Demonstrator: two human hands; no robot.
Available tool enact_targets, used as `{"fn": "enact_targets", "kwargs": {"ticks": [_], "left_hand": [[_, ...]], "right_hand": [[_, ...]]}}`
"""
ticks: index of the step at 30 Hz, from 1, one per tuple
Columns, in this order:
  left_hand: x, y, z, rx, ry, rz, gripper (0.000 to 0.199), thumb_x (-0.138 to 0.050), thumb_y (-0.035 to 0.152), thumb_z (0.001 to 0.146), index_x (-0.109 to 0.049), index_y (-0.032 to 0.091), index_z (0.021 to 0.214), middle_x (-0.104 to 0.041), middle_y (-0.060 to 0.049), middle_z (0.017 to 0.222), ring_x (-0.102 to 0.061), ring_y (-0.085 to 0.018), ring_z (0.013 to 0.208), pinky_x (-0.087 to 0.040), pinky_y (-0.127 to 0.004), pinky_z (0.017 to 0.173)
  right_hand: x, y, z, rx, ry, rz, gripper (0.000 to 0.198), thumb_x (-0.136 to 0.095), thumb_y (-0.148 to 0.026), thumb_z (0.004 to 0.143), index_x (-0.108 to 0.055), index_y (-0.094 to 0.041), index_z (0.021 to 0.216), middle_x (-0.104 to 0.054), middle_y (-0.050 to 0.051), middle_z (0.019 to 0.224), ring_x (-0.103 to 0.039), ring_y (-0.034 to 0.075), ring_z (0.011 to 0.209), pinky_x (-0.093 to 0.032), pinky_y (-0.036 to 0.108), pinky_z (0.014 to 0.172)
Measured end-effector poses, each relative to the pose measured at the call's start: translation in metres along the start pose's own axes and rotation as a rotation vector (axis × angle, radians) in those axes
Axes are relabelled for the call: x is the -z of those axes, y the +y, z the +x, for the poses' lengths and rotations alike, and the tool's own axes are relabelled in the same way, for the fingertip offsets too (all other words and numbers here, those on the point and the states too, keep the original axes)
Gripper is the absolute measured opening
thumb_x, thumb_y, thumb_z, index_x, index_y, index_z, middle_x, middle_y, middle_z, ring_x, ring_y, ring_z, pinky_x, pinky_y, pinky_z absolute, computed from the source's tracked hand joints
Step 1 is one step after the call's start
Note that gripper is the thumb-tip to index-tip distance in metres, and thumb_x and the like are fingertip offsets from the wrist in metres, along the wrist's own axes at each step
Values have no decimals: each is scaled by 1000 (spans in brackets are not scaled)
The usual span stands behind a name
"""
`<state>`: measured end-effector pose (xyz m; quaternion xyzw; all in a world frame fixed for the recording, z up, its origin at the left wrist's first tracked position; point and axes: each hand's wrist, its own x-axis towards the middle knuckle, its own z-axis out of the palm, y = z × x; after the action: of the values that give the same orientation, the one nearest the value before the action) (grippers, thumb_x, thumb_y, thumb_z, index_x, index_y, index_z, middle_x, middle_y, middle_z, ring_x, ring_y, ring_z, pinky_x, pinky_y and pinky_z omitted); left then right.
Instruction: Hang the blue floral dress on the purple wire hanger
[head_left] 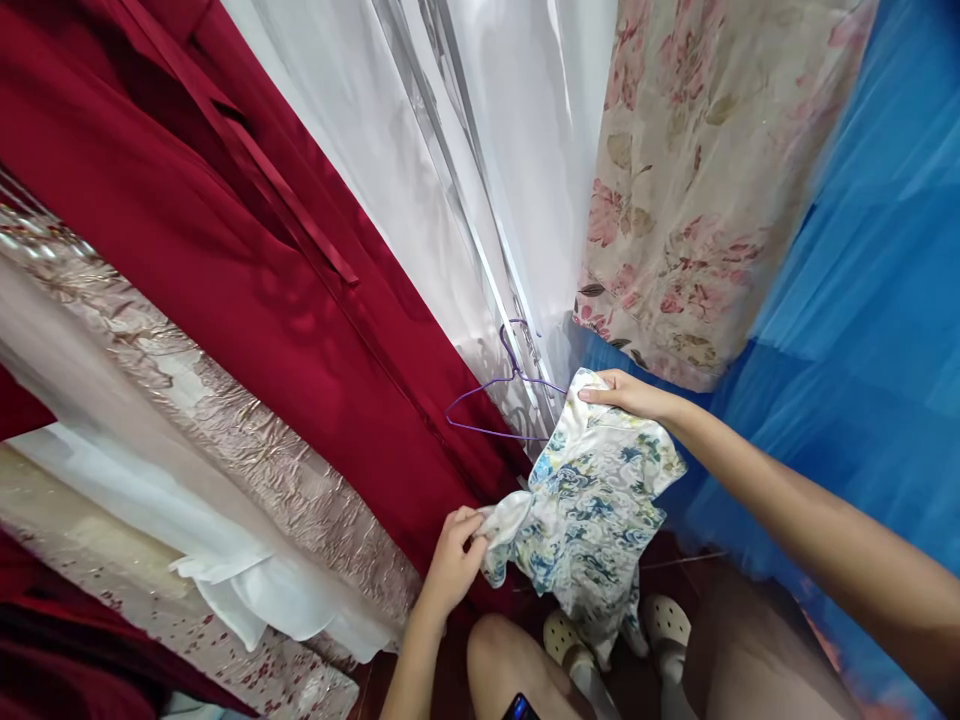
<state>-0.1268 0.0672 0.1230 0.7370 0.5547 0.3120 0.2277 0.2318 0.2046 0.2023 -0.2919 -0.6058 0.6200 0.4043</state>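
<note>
A white garment with a blue and yellow floral print (592,500) hangs between my two hands in the lower middle of the head view. My right hand (622,392) pinches its upper edge near the shoulder, thumb on top. Lower down, my left hand (456,555) is closed on its left edge, where the cloth bunches up. A thin purple clothes hanger (487,388) goes into the garment's upper part on one side. Its other arm sticks out bare to the left, and its hook points up. The hanger's right end is hidden by the cloth.
Long hanging clothes surround me: a dark red one (262,260), a white one (360,130), a pink-flowered beige one (675,200) and blue tulle (862,330). Pale textured fabrics (225,400) hang at the left. Below are my knees and cream clogs (667,618).
</note>
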Motion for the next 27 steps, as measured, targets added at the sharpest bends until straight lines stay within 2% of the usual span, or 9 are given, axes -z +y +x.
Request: {"fn": "enact_targets", "kwargs": {"ticks": [2,6,11,16,19,21,23,25,27], "left_hand": [[4,-16,12,-29,-72,227,16,-54,17,79,-70,21,80,-62,-5,92,-54,-23,96,-40,-35,92],[20,-39,50,51,-115,410,25,-60,24,81,-72,26,103,-65,-5,96,-56,-23,96,-40,-37,92],[65,-36,104,55,105,481,24,-52,24,87,-66,25,107,-65,-8,109,-47,-28,113,-31,-43,99],[96,2,129,-84,309,520,18,-52,20,85,-64,24,99,-63,-8,125,-31,-35,132,-15,-54,108],[94,29,134,-219,250,295,12,-52,20,85,-62,22,91,-66,-8,115,-42,-32,128,-23,-51,109],[86,42,134,-271,121,7,14,-54,22,83,-59,20,96,-66,-8,111,-55,-27,116,-37,-45,104],[76,46,135,-299,83,-245,28,-60,21,80,-56,20,108,-65,-9,112,-61,-23,108,-45,-39,97],[68,41,134,-295,189,-365,45,-66,21,77,-51,21,118,-61,-10,121,-63,-21,106,-49,-34,92],[63,29,132,-243,335,-365,55,-70,23,74,-48,23,124,-56,-11,129,-64,-18,102,-52,-29,84]], "right_hand": [[2,-4,0,-5,-29,-3,33,-80,-43,70,-71,-13,81,-73,2,72,-66,14,60,-51,24,58],[2,-10,-3,-27,-96,-14,30,-79,-37,74,-72,-13,89,-76,5,82,-70,16,69,-54,26,65],[-2,-15,-6,5,-92,-8,28,-78,-37,75,-73,-13,89,-77,5,83,-69,16,69,-53,25,65],[2,-23,-7,-51,-99,-12,29,-79,-37,74,-73,-13,90,-77,7,86,-70,17,71,-54,26,66],[7,-24,-6,-96,-129,-8,30,-79,-37,74,-73,-13,90,-78,7,87,-71,19,73,-55,27,68],[11,-21,-5,-133,-152,-15,31,-79,-39,75,-72,-12,88,-77,7,84,-71,18,70,-55,25,65],[15,-17,-6,-180,-140,-3,33,-77,-42,76,-73,-12,89,-76,7,79,-70,17,66,-54,25,62],[19,-13,-11,-187,-83,46,34,-76,-44,78,-73,-14,96,-77,6,86,-71,18,73,-55,26,68],[22,-7,-24,-132,-7,106,36,-72,-45,82,-71,-20,108,-76,6,103,-71,20,90,-54,29,82]]}}
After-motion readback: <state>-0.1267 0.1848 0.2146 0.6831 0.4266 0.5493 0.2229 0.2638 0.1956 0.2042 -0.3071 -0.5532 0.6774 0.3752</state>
